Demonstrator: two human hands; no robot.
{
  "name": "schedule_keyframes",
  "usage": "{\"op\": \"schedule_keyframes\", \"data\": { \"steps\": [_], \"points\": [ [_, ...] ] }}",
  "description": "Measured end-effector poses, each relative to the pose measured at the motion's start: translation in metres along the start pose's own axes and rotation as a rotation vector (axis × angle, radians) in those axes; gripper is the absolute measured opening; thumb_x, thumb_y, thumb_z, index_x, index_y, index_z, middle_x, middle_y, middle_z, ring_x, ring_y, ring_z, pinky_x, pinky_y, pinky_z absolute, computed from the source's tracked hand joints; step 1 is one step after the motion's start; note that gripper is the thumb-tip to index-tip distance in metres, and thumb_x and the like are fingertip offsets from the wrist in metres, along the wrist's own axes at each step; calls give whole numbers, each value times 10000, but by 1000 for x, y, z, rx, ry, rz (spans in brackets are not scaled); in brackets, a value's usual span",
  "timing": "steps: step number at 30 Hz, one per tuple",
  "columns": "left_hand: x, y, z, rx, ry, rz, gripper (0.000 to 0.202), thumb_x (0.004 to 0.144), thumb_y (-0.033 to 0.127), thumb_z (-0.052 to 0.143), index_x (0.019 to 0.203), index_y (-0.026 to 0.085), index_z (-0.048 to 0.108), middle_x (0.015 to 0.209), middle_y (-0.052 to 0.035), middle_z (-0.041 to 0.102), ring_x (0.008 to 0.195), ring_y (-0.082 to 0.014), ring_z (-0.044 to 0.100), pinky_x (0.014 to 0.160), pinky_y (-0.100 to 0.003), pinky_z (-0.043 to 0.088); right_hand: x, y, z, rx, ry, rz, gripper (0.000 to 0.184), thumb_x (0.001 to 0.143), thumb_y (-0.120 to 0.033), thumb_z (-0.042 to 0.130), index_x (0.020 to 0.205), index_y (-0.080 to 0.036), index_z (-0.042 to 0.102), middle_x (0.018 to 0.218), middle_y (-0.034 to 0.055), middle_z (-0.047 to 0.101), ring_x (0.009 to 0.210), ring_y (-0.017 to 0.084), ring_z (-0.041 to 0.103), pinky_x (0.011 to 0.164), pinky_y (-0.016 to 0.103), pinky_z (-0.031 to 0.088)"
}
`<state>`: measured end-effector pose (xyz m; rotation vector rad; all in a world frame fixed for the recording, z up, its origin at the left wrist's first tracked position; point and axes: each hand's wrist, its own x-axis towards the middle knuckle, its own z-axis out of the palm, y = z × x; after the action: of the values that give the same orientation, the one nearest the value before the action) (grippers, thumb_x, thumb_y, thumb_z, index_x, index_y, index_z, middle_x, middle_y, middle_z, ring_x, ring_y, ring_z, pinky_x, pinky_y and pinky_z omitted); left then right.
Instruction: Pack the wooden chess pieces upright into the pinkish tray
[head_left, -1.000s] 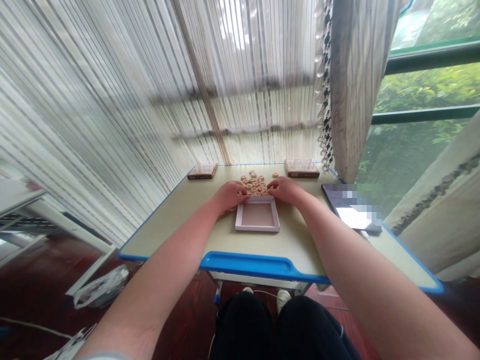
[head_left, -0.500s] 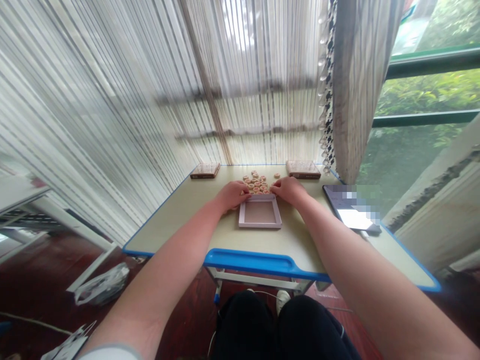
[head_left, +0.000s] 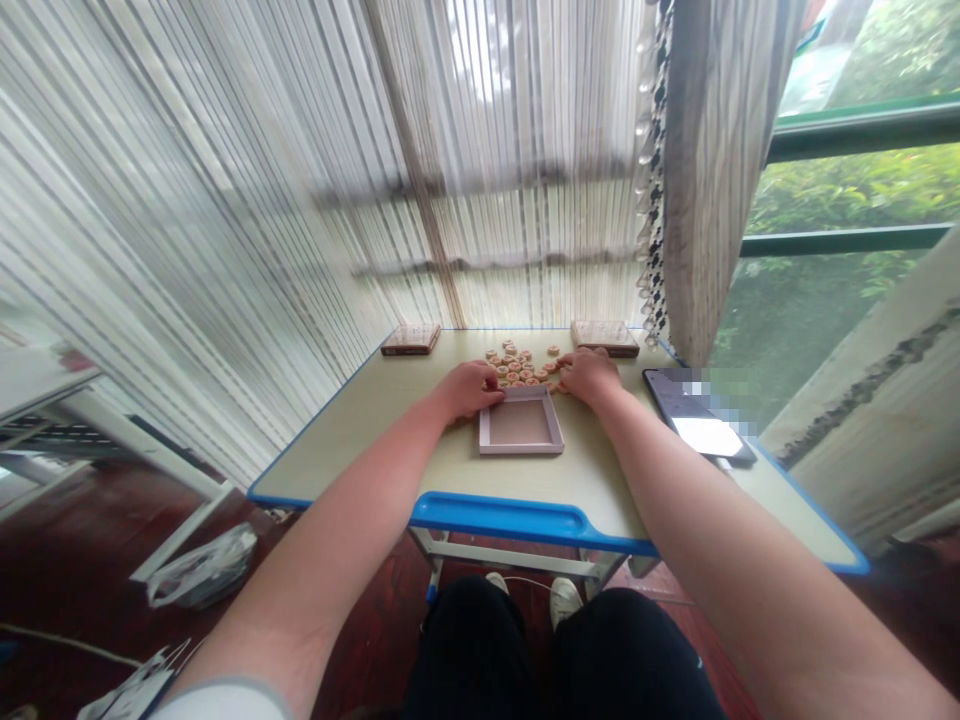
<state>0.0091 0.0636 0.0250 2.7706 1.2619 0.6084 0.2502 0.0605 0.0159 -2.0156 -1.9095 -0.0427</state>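
Several round wooden Chinese chess pieces [head_left: 517, 367] lie in a loose group on the desk. A shallow pale-lilac box [head_left: 521, 452], open on top, stands on the near side of them. My left hand [head_left: 469, 388] is at the far left corner of the box, its fingers curled round that edge and the thumb on the wall. Right of the group, my right hand [head_left: 590, 374] has its fingers bent down with the tips touching pieces at the edge. Whether a piece is pinched there is hidden.
Two flat brown boxes [head_left: 411, 339] [head_left: 604, 338] sit at the back corners of the desk [head_left: 360, 440]. A tablet [head_left: 694, 415] with a cable lies on the right. A blue tray-like rim [head_left: 502, 517] runs along the front edge. Curtains hang behind.
My right hand has moved a little right, away from the box's far right corner. Some pieces now show between it and the group. My left hand stays at the box corner.
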Motion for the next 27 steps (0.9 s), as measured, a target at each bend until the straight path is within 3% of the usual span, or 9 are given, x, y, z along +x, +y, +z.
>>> {"op": "schedule_keyframes", "data": {
  "steps": [7, 11, 15, 27],
  "points": [
    [-1, -6, -5, 1, 32, -31, 197, 731, 338, 584, 763, 170, 681, 827, -40, 621, 738, -150, 566, 723, -265, 450, 6, 2, 2, 84, -9, 7, 264, 741, -304, 557, 940, -212, 704, 960, 80, 682, 962, 224, 555, 811, 301, 416],
    [-2, -5, -6, -95, 5, 11, 204, 716, 301, 590, 844, 187, 700, 879, -26, 636, 743, -131, 570, 726, -241, 447, 10, 4, 7, 114, 15, -34, 373, 736, -322, 564, 1081, -213, 652, 986, 59, 684, 934, 209, 575, 810, 291, 426],
    [-3, -2, -7, -169, -40, 43, 189, 705, 233, 559, 812, 178, 705, 793, -9, 645, 701, -114, 556, 686, -219, 433, 12, 5, 8, 58, -32, -54, 331, 740, -388, 543, 976, -220, 704, 977, 72, 685, 929, 233, 584, 833, 319, 417],
    [-5, 1, -7, -225, -100, -64, 232, 632, 202, 554, 817, 156, 686, 729, 3, 621, 634, -107, 514, 602, -215, 402, 9, 2, 5, 184, 28, 20, 388, 695, -369, 605, 1000, -139, 672, 912, 106, 685, 906, 239, 592, 831, 335, 425]
  ]
}}
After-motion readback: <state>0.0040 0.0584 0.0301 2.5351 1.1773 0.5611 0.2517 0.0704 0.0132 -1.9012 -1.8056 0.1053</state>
